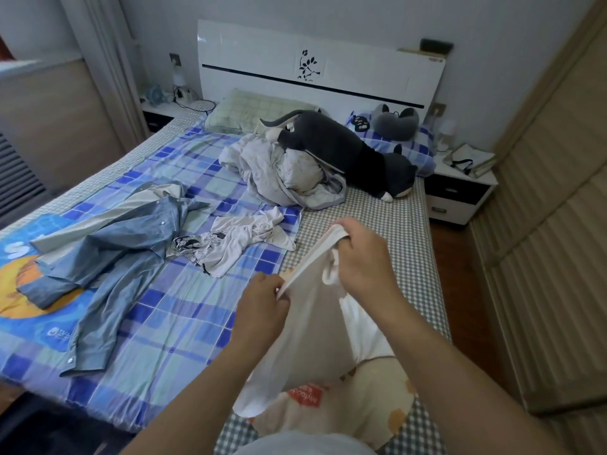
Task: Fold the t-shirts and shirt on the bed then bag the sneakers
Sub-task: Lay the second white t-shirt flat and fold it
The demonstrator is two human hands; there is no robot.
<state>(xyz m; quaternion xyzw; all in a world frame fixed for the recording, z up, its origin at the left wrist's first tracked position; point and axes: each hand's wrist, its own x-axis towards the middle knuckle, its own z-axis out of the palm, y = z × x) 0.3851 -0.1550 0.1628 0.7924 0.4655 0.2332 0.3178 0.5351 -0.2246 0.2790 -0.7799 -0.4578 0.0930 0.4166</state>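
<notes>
White t-shirt (315, 326) held up over near right part of bed (377, 205), left hand (262, 307) pinching its edge, right hand (361, 257) gripping bunched fabric higher up. Printed t-shirt (230, 241) crumpled mid-bed, denim shirt (108, 257) spread out left of it. Plush cat (345, 149) lies on rumpled blanket (279, 172) near pillows

Shirt (108, 254) on bed (184, 339) left; printed t-shirt (230, 241) just right; quilt heap (279, 172) behind; plush cat (341, 149) atop.
</notes>
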